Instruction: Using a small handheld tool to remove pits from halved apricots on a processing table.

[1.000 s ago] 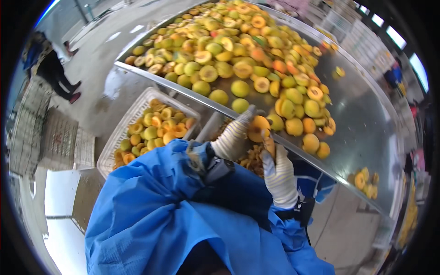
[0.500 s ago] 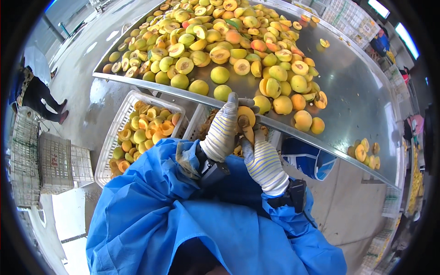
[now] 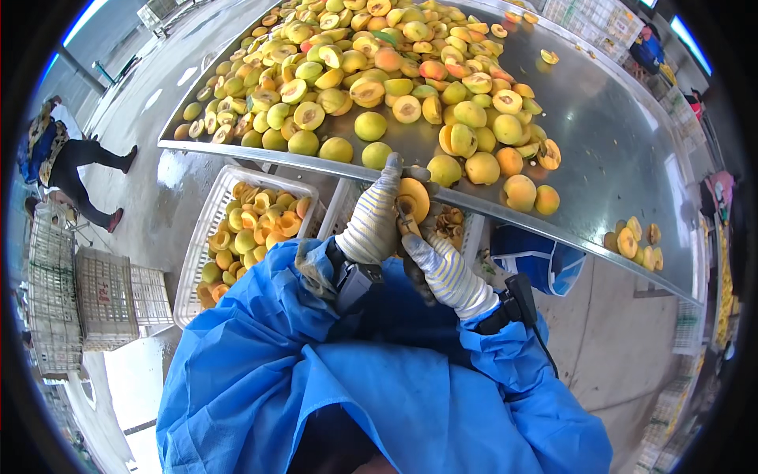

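Observation:
My left hand (image 3: 373, 223), in a striped knit glove, grips a halved peach (image 3: 413, 197) with its cut face toward me, just below the edge of the steel table (image 3: 616, 158). My right hand (image 3: 444, 268), gloved the same way, holds a small tool (image 3: 406, 224) against the lower rim of that peach half. Both hands touch each other above a white crate (image 3: 466, 229) that holds dark pits. Blue sleeves cover both forearms.
Whole and halved yellow-orange peaches (image 3: 355, 71) are heaped on the table. A white crate of peach halves (image 3: 207, 225) sits below at the left. A blue bin (image 3: 530, 254) stands on the right, stacked crates (image 3: 79, 304) on the far left, and a person (image 3: 67, 162) is on the wet floor.
The peach half has stayed in my left hand while my right hand has worked the tool against it. The view has shifted slightly toward the table.

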{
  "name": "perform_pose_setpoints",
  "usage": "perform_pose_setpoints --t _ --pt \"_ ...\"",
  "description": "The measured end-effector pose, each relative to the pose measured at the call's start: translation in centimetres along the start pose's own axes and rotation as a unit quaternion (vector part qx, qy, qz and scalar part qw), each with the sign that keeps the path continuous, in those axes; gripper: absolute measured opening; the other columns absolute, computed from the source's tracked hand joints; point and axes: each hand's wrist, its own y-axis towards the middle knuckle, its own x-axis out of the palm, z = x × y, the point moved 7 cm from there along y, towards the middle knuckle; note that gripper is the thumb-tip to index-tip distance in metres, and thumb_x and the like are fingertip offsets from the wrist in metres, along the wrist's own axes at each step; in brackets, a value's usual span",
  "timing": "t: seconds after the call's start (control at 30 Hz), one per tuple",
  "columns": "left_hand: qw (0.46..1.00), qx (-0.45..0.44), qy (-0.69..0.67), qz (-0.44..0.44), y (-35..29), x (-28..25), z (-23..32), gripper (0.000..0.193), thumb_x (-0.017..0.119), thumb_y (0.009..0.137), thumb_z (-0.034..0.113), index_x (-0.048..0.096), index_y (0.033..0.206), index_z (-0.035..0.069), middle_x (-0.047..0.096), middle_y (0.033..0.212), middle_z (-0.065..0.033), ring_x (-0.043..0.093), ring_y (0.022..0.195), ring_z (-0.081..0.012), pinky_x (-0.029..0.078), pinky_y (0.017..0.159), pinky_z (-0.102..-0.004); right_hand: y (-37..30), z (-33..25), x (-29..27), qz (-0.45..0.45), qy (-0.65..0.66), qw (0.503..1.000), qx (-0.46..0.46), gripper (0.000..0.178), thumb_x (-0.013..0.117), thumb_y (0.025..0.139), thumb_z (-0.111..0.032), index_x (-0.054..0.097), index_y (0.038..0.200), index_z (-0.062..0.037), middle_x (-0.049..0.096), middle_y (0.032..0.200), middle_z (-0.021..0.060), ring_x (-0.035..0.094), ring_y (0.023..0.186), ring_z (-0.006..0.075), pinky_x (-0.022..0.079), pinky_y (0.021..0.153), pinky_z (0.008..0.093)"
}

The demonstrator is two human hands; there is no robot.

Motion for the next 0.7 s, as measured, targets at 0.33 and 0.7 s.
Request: perform_pose_setpoints --t 0.33,0.7 --pt "0.99 -0.015 -0.093 -0.103 1.1 -0.5 1.2 0.054 0.055 0.095 0.057 0.06 0.114 0.007 0.067 0.102 -0.0093 0.066 0.091 -0.0236 0.057 0.08 -0.038 -1.8 -1.3 0.9 -0.186 0.27 0.939 0.108 0.048 0.058 0.093 -0.058 0.057 0.102 -0.0105 0.047 0.061 -0.0002 0.039 0.038 0.0079 0.03 0.033 0.0222" --pt "0.68 0.261 0.664 -0.168 -3.4 0.0 5.6 0.03 0.067 0.089 0.012 0.062 0.118 0.007 0.063 0.114 -0.0163 0.059 0.109 -0.0366 0.048 0.093 -0.0415 -0.1 -0.8 -5.3 0.072 -0.257 0.96 -0.08 0.049 0.061 0.095 -0.051 0.06 0.112 -0.0049 0.049 0.068 -0.0028 0.045 0.056 0.0054 0.041 0.049 0.024"
